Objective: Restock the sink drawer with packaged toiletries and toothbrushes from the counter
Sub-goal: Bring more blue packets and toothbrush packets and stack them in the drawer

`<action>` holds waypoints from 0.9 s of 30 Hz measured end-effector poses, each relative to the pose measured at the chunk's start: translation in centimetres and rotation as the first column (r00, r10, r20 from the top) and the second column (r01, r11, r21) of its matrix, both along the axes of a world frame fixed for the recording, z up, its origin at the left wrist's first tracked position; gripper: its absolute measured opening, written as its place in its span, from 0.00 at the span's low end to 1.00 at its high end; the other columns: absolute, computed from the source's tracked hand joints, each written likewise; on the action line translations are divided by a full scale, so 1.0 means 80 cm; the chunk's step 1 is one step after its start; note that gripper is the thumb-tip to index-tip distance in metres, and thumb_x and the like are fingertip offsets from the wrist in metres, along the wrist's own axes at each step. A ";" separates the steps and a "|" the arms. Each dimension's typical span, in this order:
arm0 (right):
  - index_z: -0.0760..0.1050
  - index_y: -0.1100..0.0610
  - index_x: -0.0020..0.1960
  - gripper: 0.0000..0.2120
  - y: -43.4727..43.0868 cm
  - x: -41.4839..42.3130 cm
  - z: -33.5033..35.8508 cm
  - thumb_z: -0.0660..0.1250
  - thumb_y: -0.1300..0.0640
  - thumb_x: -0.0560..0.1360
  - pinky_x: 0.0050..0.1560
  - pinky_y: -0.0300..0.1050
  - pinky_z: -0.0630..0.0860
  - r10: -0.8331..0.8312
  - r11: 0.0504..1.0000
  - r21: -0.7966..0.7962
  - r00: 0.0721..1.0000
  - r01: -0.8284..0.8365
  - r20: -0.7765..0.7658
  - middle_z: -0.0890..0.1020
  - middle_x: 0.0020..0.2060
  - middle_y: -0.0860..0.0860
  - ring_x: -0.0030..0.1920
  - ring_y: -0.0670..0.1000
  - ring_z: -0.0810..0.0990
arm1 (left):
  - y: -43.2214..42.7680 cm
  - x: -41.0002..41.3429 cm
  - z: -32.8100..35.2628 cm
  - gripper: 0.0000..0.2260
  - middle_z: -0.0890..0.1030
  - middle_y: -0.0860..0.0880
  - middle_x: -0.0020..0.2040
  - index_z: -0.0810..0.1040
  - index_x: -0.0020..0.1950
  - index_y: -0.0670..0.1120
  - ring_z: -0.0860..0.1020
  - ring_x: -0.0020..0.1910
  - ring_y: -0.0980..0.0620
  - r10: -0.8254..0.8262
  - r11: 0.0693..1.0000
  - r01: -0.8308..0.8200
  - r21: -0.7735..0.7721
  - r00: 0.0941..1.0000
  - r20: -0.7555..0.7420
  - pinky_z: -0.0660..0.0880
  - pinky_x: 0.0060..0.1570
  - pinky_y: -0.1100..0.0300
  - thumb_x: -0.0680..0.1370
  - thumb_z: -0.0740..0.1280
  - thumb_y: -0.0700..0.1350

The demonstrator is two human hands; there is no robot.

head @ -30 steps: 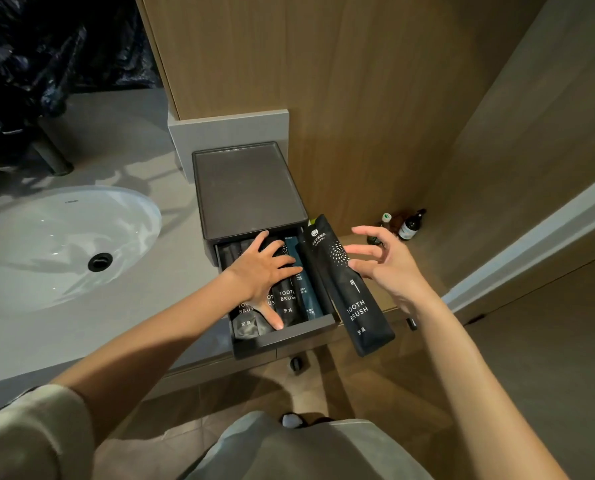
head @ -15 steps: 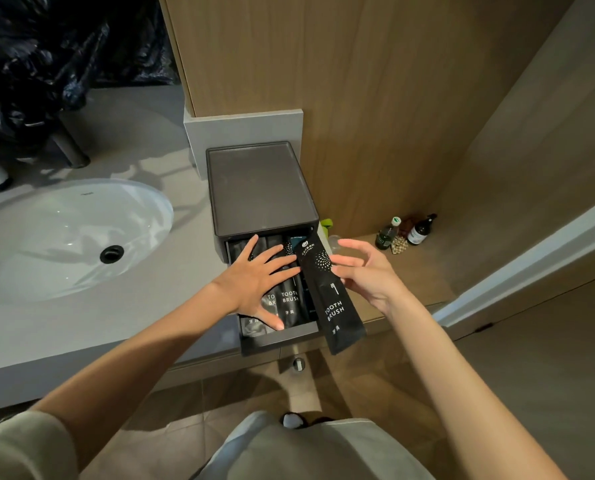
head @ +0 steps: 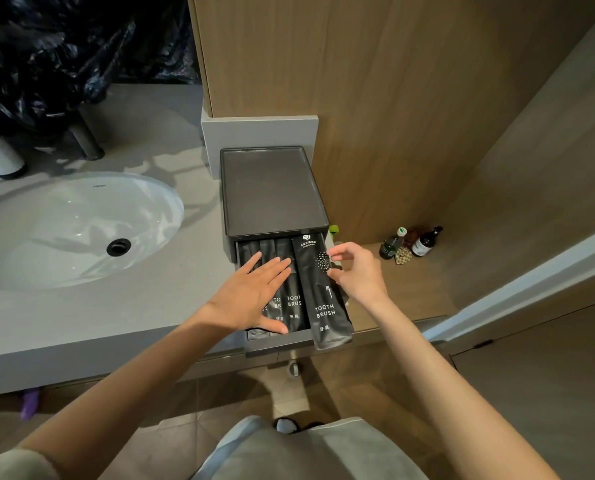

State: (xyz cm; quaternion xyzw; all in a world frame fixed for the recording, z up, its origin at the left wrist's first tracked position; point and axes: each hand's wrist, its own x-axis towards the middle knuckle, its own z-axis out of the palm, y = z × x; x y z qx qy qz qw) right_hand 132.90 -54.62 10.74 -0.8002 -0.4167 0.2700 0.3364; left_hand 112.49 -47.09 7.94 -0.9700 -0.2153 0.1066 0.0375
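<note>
Four dark toothbrush packets show in the pulled-out drawer [head: 282,346] of a small grey organiser box [head: 272,188] on the counter [head: 171,306], right of the sink [head: 64,230]. Left hand [head: 251,299] lies flat, fingers spread, pressing down the three packets [head: 294,303] already lying lengthwise inside. Right hand [head: 356,275] is loosely open at the upper right edge of the fourth packet [head: 325,299], thumb and forefinger tips touching it – not a firm grip, more a guiding nudge. That packet sits at the drawer's right side, its top end tucked under the box lid, its bottom end hanging over the drawer's front lip, so it isn't seated yet. Step in hand, by the look of it: settling the last toothbrush pkt beside the others. Next move prob. calls for sliding it further back and pressing it flat so the end clears the lip – otherwise the drawer likely won't shut. Two small bottles [head: 410,242] stand on the floor by the wood wall, well apart from the work.
</note>
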 end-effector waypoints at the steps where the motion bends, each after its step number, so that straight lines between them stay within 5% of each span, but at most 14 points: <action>1: 0.79 0.51 0.52 0.14 0.002 -0.003 0.001 0.72 0.66 0.71 0.50 0.38 0.74 0.040 0.999 0.004 0.996 -0.040 0.081 0.82 0.49 0.47 0.46 0.46 0.79 | 0.000 -0.001 -0.001 0.50 0.44 0.46 0.79 0.44 0.78 0.42 0.45 0.78 0.48 0.004 1.000 -0.004 -0.010 1.000 0.013 0.39 0.76 0.48 0.68 0.46 0.75; 8: 0.79 0.53 0.56 0.14 0.018 -0.022 -0.007 0.66 0.67 0.74 0.56 0.47 0.77 0.237 0.970 -0.050 0.874 -0.238 0.425 0.82 0.53 0.51 0.54 0.51 0.80 | -0.002 -0.005 0.002 0.48 0.45 0.46 0.80 0.45 0.79 0.43 0.46 0.78 0.50 0.039 0.996 -0.034 -0.079 0.997 0.067 0.34 0.72 0.54 0.69 0.50 0.74; 12: 0.77 0.51 0.62 0.16 0.005 -0.023 0.009 0.69 0.52 0.75 0.67 0.46 0.68 0.403 0.909 -0.055 0.840 -0.413 0.364 0.78 0.63 0.48 0.66 0.49 0.72 | -0.003 -0.009 0.001 0.48 0.44 0.47 0.80 0.44 0.79 0.43 0.45 0.78 0.51 0.075 0.990 -0.066 -0.121 0.995 0.069 0.37 0.74 0.53 0.70 0.52 0.73; 18: 0.55 0.51 0.78 0.38 -0.031 -0.030 0.012 0.63 0.37 0.74 0.77 0.52 0.50 0.716 0.695 -0.398 0.625 -0.598 0.312 0.53 0.78 0.51 0.78 0.51 0.50 | -0.008 -0.009 0.000 0.46 0.40 0.46 0.79 0.41 0.78 0.43 0.41 0.78 0.50 0.106 0.982 -0.098 -0.160 0.993 0.046 0.39 0.76 0.50 0.74 0.56 0.71; 22: 0.48 0.50 0.79 0.39 -0.024 -0.033 0.003 0.62 0.40 0.76 0.77 0.55 0.39 0.741 0.665 -0.493 0.574 -0.561 0.347 0.44 0.79 0.51 0.78 0.51 0.44 | -0.009 -0.008 0.000 0.46 0.39 0.45 0.79 0.41 0.78 0.44 0.40 0.78 0.49 0.115 0.981 -0.106 -0.164 0.992 0.048 0.37 0.75 0.52 0.74 0.56 0.70; 27: 0.47 0.54 0.79 0.38 -0.005 -0.034 0.002 0.62 0.47 0.76 0.77 0.52 0.39 0.732 0.677 -0.508 0.557 -0.532 0.393 0.46 0.79 0.55 0.78 0.53 0.51 | -0.008 -0.009 -0.002 0.46 0.39 0.44 0.79 0.40 0.78 0.45 0.39 0.78 0.48 0.118 0.979 -0.108 -0.172 0.992 0.047 0.36 0.74 0.53 0.73 0.56 0.71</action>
